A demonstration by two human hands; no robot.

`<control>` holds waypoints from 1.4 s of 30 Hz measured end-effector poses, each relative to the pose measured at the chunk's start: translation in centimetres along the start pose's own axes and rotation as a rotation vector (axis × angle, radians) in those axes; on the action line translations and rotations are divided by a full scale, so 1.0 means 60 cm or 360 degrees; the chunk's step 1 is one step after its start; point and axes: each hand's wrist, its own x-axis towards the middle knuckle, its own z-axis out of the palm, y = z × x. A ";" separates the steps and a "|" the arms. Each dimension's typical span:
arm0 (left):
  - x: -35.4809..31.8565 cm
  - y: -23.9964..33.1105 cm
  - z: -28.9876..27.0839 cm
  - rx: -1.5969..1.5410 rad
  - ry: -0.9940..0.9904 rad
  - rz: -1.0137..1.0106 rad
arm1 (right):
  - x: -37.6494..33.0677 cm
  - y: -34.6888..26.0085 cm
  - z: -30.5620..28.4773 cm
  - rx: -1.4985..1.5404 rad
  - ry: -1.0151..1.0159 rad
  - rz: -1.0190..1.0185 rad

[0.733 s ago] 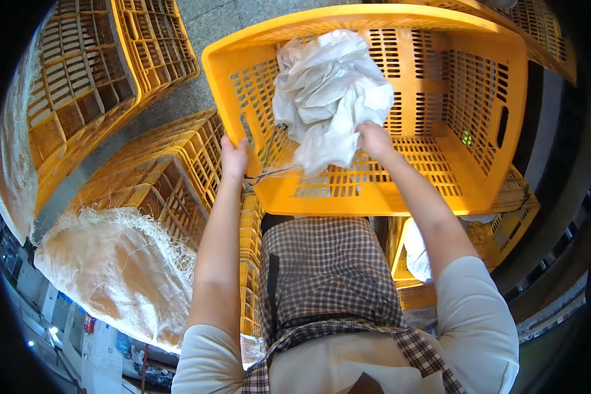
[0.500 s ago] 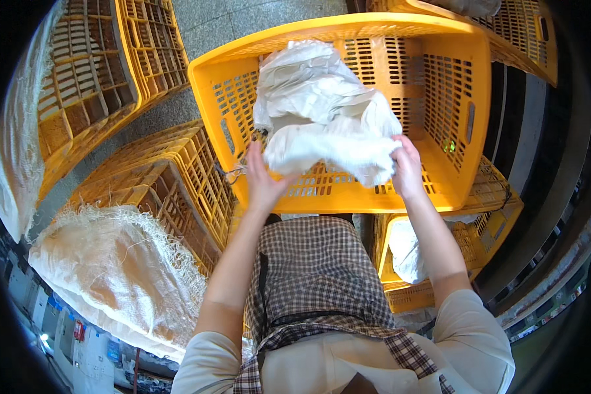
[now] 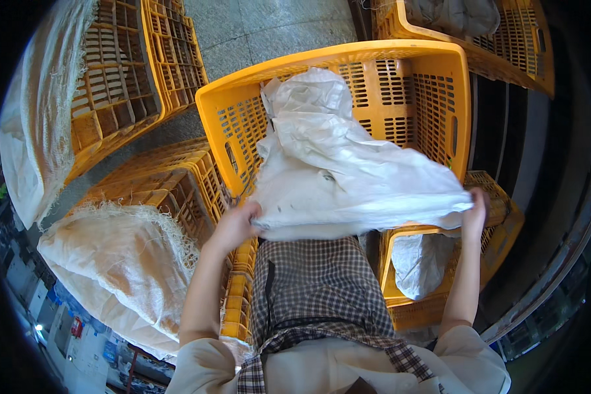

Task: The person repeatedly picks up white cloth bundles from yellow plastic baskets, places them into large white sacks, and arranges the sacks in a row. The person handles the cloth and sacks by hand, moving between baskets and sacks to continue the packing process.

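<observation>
A white woven sack (image 3: pixel 335 174) hangs spread between my two hands over a yellow slatted plastic crate (image 3: pixel 433 98). My left hand (image 3: pixel 233 226) grips the sack's lower left edge near the crate's front corner. My right hand (image 3: pixel 474 213) grips its lower right edge beside the crate's right wall. The sack's upper part lies crumpled inside the crate. Below the sack I see my checked apron (image 3: pixel 315 289).
A crate lined with a frayed white sack (image 3: pixel 121 262) stands at my left. More yellow crates stand at upper left (image 3: pixel 131 79), upper right (image 3: pixel 505 52) and lower right (image 3: pixel 433 302), that one holding white cloth (image 3: pixel 417 262). Grey paved floor (image 3: pixel 269 26) lies beyond.
My hands have moved apart and toward me, pulling the bunched sack out wide along its lower edge. It was a crumpled bundle held over the crate before.
</observation>
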 end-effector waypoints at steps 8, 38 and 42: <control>0.015 -0.088 -0.035 0.0934 0.1077 -0.0128 | 0.045 -0.003 -0.011 0.0046 -0.0261 0.0593; 0.376 -0.216 -0.231 -0.2268 0.0711 -0.0474 | 0.441 -0.009 0.159 0.0967 -0.1025 0.0854; 0.390 -0.289 -0.152 -0.2239 0.0966 -0.0543 | 0.432 0.071 0.178 0.0997 -0.0784 0.0641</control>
